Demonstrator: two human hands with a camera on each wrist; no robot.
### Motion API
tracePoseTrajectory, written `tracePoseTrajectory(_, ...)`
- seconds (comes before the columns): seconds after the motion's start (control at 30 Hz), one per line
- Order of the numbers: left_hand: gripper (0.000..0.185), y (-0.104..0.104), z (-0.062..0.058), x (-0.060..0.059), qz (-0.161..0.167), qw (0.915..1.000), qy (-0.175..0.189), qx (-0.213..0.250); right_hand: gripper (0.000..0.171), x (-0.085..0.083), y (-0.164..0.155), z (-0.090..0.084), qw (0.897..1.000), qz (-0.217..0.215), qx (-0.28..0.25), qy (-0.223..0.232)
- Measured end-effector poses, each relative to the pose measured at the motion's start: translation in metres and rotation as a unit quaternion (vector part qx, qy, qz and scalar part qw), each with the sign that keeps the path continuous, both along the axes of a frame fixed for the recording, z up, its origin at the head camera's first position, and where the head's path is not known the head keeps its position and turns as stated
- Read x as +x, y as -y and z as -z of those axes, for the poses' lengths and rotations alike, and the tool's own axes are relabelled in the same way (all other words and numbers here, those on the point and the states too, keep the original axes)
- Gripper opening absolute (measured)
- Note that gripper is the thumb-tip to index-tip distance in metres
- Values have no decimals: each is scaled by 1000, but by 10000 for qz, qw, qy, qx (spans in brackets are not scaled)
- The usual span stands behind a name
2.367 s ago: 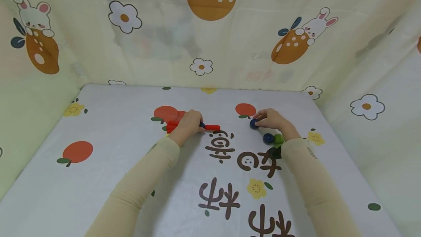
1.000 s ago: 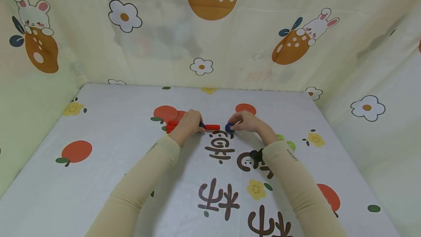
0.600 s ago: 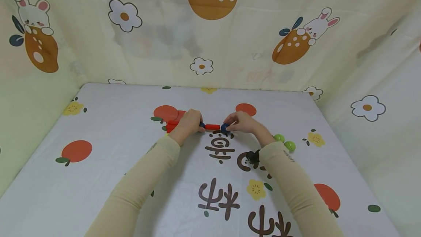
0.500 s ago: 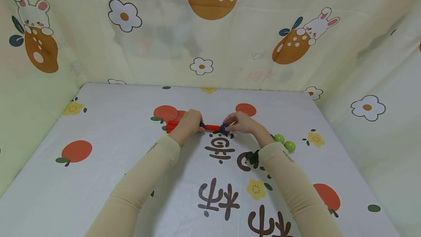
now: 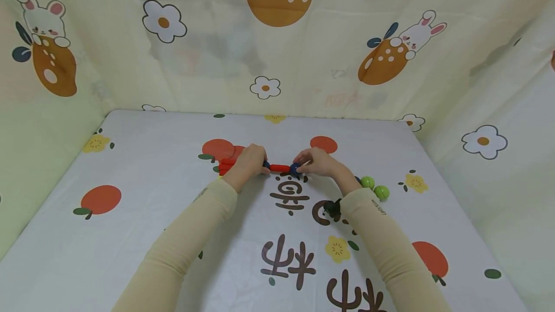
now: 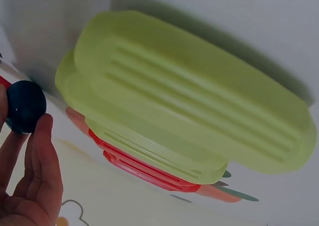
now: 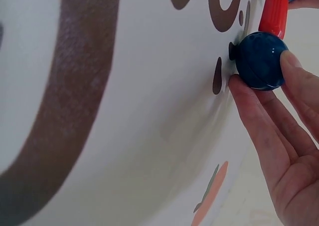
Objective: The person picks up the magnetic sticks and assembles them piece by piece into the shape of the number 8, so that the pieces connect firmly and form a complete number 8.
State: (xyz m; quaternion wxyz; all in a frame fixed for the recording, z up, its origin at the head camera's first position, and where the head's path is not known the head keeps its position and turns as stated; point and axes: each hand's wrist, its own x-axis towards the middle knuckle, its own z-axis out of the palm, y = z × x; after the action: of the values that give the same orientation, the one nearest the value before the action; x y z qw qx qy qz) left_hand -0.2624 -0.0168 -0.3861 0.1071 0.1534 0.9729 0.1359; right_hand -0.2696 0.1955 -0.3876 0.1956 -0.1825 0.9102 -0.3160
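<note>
beside the red stick, right hand pinches blue ball onto its end; left hand fingers steady the other ball. next: press ball home.

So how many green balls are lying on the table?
2. Both green balls sit side by side near the right forearm: one closer to the hand, the other just right of it. Others may be hidden behind the arm.

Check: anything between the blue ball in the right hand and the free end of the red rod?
Nothing visible. The right hand pinches the blue ball, which already sits against the end of the red rod; the left hand holds the rod's other end.
</note>
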Motion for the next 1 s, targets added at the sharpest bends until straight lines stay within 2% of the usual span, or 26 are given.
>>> tracePoseTrajectory(0.17,33,2,-1,-1,62,10000,10,49,27,1,1,-1,10000,-14,42,-31)
tracePoseTrajectory(0.6,51,12,-5,-5,79,9976,573,390,27,2,0,-2,10000,-12,29,-75)
tracePoseTrajectory(0.73,45,19,-7,-7,-37,9968,595,537,26,2,-1,-2,10000,-17,-11,-62)
tracePoseTrajectory(0.87,35,30,-10,-8,-187,9969,639,420,26,2,-1,-2,10000,-23,-13,-60)
tracePoseTrajectory(1.0,34,42,-12,-8,-342,9970,629,290,27,2,-1,-1,9999,-61,-20,-107)
